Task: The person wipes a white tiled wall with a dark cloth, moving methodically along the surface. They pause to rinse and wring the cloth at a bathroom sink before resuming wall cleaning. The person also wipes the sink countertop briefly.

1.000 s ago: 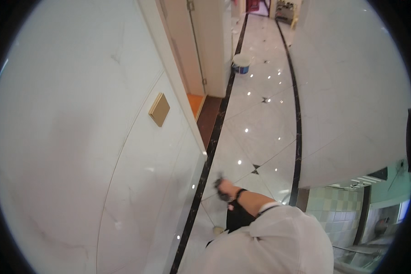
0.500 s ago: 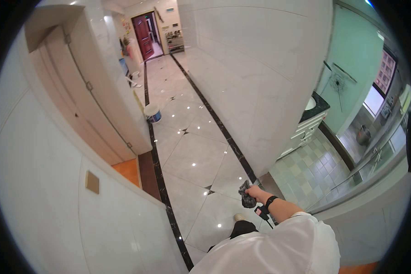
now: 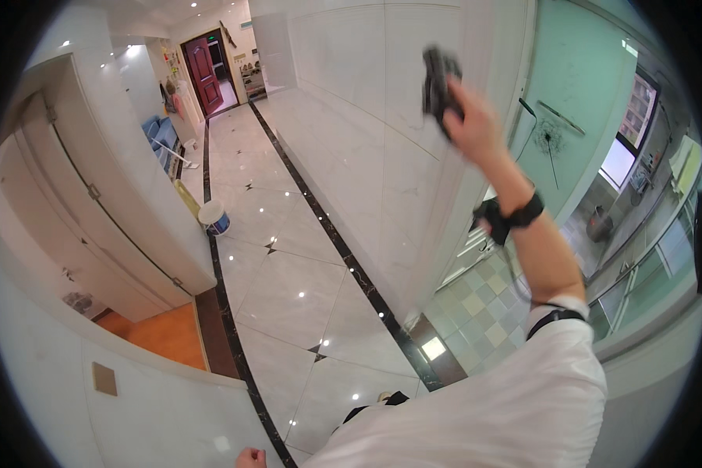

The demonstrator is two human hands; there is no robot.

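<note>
My right hand (image 3: pixel 476 125) is raised in front of the white marble-look wall, closed around a dark grey crumpled cloth (image 3: pixel 438 90). Motion blurs both, and I cannot tell if the cloth touches the wall. On that wrist are a black band and a small black device (image 3: pixel 491 214), with a cord running along the forearm. Low in the picture, cut by the lower edge, my left hand (image 3: pixel 251 458) shows only in part. Its fingers look curled in, and nothing shows in them.
The glossy tiled hallway floor (image 3: pixel 288 292) runs to a dark red door (image 3: pixel 203 82). A white bucket (image 3: pixel 214 218) stands by the left wall, with a blue chair (image 3: pixel 160 132) beyond. To the right, a doorway opens onto a checkered floor (image 3: pixel 476 308) and a green glass panel (image 3: pixel 577 117).
My right hand has swung up from low over the floor to the wall, carrying the cloth. My left hand has come into the lower edge. The view has shifted to the right.
</note>
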